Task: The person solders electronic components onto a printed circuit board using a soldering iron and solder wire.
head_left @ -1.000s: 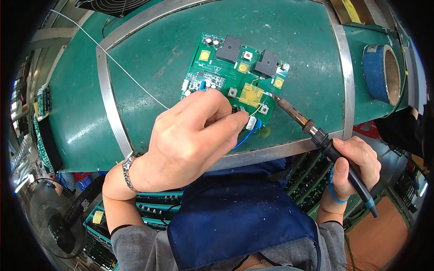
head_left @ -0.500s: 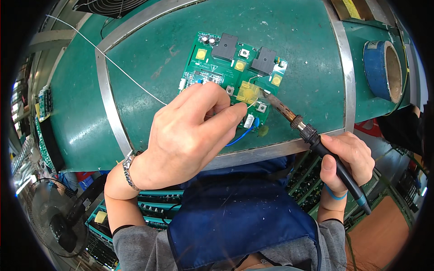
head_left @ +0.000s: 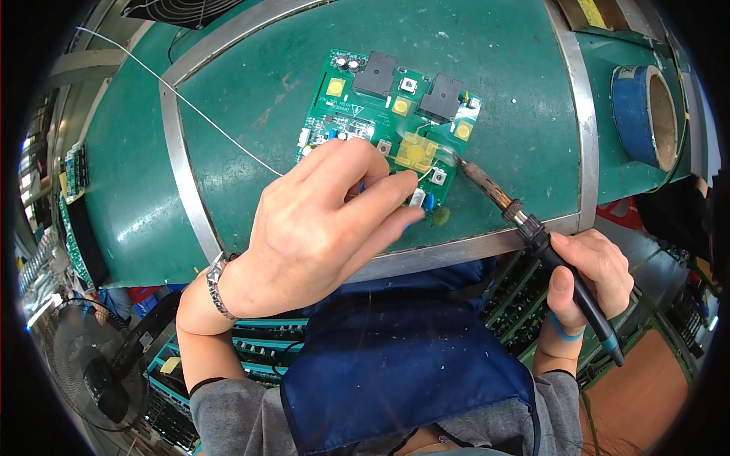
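A: In the head view, where is the circuit board (head_left: 384,114)?

B: It lies on the green table (head_left: 251,121), beyond the left hand (head_left: 327,220), which covers its near left part.

A: And how are the fingers of this hand?

B: The thumb and the forefinger are narrow together, with a short thin wire (head_left: 426,175) coming out from their tips over the board. The other fingers are curled.

A: What does the right hand (head_left: 593,273) do?

B: Its fingers are closed around the black handle of the soldering iron (head_left: 526,223). The hot tip is just beside the yellow patch (head_left: 416,154) of the board; if it touches, I cannot tell.

A: Is there some writing?

B: Yes, white letters (head_left: 335,104) are printed on the board, near a warning triangle (head_left: 357,111) with a lightning mark. On the blue tape roll (head_left: 637,121), at the right, there is a pale sticker (head_left: 626,73); its marks are too small for reading.
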A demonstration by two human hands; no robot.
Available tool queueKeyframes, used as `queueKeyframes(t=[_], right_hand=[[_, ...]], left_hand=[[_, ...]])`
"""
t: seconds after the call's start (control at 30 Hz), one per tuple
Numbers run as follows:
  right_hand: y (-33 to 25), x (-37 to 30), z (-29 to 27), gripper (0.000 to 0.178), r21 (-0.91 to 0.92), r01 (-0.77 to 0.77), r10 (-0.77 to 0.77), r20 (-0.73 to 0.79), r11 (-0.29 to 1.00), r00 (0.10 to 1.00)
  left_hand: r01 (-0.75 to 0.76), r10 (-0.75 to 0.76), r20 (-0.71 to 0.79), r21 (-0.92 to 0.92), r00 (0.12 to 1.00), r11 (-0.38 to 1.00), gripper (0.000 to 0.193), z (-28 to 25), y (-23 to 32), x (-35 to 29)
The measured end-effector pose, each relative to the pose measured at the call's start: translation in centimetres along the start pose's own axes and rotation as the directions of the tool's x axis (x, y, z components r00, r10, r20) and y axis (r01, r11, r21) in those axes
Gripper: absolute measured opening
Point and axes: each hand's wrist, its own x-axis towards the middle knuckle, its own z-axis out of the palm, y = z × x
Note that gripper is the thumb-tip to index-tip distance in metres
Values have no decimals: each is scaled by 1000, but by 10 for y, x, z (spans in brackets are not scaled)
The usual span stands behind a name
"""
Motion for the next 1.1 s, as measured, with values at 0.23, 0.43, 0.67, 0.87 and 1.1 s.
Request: queueKeyframes(t=[0.23, 0.43, 0.67, 0.87, 1.1], right_hand=[[-5, -10, -7, 31, -44, -21, 15, -119, 999, 993], [-4, -3, -11, 35, -42, 4, -9, -124, 999, 992], [-2, 32, -15, 35, 87, 134, -142, 94, 987, 985], [-2, 69, 1, 32, 180, 238, -286, 329, 955, 900], [-8, 88, 16, 28, 202, 261, -327, 462, 944, 825]], left_hand=[[-66, 64, 76, 18, 995, 998, 38, 4, 6, -12], [-78, 61, 170, 93, 984, 993, 30, -11, 5, -26], [328, -330, -18, -70, 944, 942, 27, -26, 21, -40], [288, -268, -175, 97, 947, 953, 23, -19, 12, -48], [254, -247, -145, 31, 958, 967, 25, -15, 1, -45]])
